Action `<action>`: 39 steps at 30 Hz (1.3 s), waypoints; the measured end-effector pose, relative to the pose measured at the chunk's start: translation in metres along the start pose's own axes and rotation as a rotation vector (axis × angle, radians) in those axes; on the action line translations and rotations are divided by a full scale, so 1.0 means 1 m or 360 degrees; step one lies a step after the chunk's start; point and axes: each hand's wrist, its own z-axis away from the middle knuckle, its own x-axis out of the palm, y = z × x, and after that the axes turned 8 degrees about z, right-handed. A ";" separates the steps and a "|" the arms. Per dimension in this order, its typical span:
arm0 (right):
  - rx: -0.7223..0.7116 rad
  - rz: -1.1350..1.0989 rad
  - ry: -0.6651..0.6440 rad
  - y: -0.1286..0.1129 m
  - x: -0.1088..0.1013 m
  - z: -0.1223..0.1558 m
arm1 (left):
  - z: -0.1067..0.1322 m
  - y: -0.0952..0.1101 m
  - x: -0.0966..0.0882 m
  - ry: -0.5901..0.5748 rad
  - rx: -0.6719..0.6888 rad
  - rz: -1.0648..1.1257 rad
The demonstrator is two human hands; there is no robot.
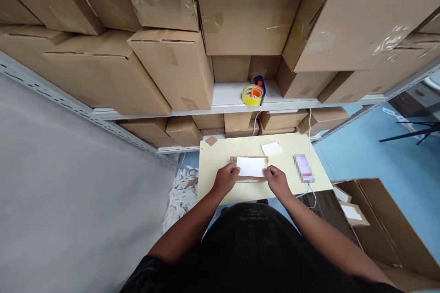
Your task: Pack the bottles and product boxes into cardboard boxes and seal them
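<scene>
A white label (251,166) with a small yellow mark at its top right corner lies over a small cardboard box (233,159) on the pale yellow table. My left hand (226,177) pinches the label's lower left corner between thumb and finger. At the lower right corner, my right hand (277,179) does the same. The box shows as a brown border around the label. Whether the label touches the box all over, I cannot tell.
The table (215,169) also carries a stack of white labels (271,148), a blurred phone (303,168) with a cable, and a brown cardboard piece (211,141). Yellow tape in a dispenser (253,95) sits on the shelf among boxes. An open carton (388,219) holding parcels stands right.
</scene>
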 end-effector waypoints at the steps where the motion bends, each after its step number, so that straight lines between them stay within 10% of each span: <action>1: -0.0062 0.0169 0.0028 0.004 0.001 -0.005 | -0.005 -0.003 0.003 0.0023 0.0007 -0.0221; 10: -0.0160 0.1288 0.0022 0.036 0.023 -0.036 | -0.039 -0.023 0.026 -0.0144 -0.0056 -0.1298; 15: 0.0278 0.0755 0.0049 0.055 0.022 -0.039 | -0.034 -0.048 0.016 0.0235 -0.0089 -0.0894; 22: 0.0322 0.0040 -0.0161 0.060 0.023 -0.027 | -0.010 -0.060 0.013 -0.0083 -0.0376 -0.0216; 32: 0.0082 -0.0118 0.0240 0.015 -0.022 0.006 | 0.007 0.001 0.003 -0.0048 0.0105 -0.0142; 39: 0.0014 -0.0263 0.0469 0.031 -0.098 0.022 | 0.022 0.069 0.056 -0.0005 0.0263 -0.0178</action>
